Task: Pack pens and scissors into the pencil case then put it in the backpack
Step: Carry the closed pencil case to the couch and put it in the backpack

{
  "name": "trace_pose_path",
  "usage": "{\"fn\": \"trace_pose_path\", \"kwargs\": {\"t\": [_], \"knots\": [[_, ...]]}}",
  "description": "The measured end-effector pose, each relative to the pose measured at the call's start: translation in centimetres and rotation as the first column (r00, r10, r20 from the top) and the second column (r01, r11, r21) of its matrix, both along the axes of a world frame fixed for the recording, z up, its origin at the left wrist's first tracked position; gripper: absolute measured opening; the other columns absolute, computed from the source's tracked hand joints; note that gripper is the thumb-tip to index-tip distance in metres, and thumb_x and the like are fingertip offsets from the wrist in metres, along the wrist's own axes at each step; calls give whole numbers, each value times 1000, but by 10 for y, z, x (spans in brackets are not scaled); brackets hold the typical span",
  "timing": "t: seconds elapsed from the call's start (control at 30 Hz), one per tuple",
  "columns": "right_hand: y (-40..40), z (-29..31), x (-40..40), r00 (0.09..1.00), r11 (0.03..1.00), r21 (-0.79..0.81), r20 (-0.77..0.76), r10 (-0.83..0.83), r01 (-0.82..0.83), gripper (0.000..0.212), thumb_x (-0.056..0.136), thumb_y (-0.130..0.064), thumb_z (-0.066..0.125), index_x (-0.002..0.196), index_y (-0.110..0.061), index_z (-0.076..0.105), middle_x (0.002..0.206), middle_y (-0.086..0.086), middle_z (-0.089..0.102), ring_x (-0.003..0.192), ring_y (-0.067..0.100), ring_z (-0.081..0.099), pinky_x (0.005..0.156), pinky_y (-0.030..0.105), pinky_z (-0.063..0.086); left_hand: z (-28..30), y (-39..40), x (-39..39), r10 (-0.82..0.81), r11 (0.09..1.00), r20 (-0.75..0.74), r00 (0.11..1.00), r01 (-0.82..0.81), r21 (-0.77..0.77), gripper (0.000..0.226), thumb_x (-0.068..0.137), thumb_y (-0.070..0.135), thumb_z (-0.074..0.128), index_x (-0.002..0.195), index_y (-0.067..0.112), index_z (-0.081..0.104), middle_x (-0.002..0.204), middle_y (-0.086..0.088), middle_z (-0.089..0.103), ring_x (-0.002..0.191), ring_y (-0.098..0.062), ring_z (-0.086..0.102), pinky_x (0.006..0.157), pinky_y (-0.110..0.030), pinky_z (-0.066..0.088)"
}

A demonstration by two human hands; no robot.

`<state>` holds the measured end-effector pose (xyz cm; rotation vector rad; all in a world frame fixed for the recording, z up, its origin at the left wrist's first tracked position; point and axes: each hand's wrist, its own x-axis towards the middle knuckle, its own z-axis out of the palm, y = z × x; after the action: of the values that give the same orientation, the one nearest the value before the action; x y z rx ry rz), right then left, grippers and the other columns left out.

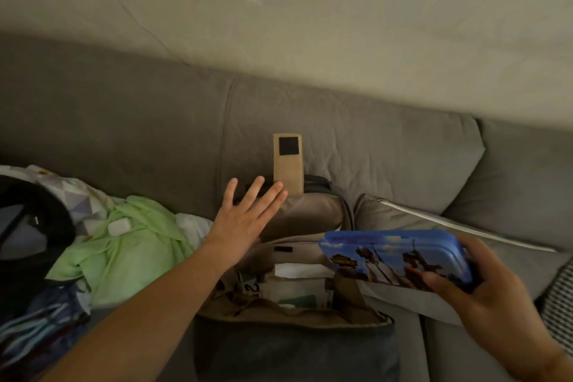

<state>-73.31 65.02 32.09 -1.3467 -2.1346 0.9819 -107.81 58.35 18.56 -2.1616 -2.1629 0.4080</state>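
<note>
Pencil case: one blue, flat, rounded-corner hard pencil case (pixel 397 259) is seen, its lid printed with figures against a sky and a small yellow-and-dark emblem; it is shut, so no pens or scissors are visible.
Position of case: it is held tilted above the right side of the backpack's open mouth, not inside it.
Right hand: the right hand (pixel 459 282) is closed around the right end of the pencil case, the thumb laid across the printed lid and the fingers wrapped under the far edge.
Left hand: the left hand (pixel 245 220) is spread wide with nothing held, fingers extended toward the raised flap; whether the fingertips touch the backpack cannot be told.
Backpack: one tan and dark grey fabric backpack (pixel 294 332) is stood upright on the sofa, its top open, with white papers and a green-edged item visible inside.
Flap: one tan strap flap with a black square fastening patch (pixel 287 161) is raised against the sofa back.
Sofa: one grey upholstered sofa (pixel 124 121) carries everything.
Left clutter: one crumpled light green cloth (pixel 133 248) lies left of the backpack, with one small white rounded case (pixel 119 225) resting on it.
Right edge: one black-and-white patterned fabric (pixel 558 304) is partly in view.
</note>
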Motion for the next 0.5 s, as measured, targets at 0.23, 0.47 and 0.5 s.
{"fn": "trace_pose_path", "kwargs": {"t": [0.23, 0.47, 0.5], "knots": [[31, 1, -53, 967, 929, 267, 79, 243, -255, 40, 75, -34, 69, 109, -17, 59, 96, -6, 57, 86, 1, 52, 80, 6, 37, 9, -6, -5, -68, 994, 18, 998, 69, -81, 140, 59, 68, 77, 153, 20, -15, 162, -3, -23, 149, -35, -14, 107, -66, -23], [49, -64, -113, 924, 830, 407, 190, 331, -381, 56, 71, -14, 78, 117, -22, 46, 103, 12, 65, 89, 22, 61, 77, 35, 52, 8, -3, -3, -42, 994, 49, 998, 46, -96, 145, 56, 69, 78, 152, 21, -19, 160, -2, -28, 147, -35, -22, 106, -64, -26], [51, -75, -117, 891, 754, 475, 261, 372, -454, 46, 76, -18, 72, 114, -20, 47, 104, 12, 65, 90, 26, 62, 75, 36, 53, 6, -2, -3, -44, 995, 50, 998, 48, -89, 144, 58, 69, 76, 151, 21, -23, 158, -2, -32, 145, -35, -26, 104, -64, -29]]}}
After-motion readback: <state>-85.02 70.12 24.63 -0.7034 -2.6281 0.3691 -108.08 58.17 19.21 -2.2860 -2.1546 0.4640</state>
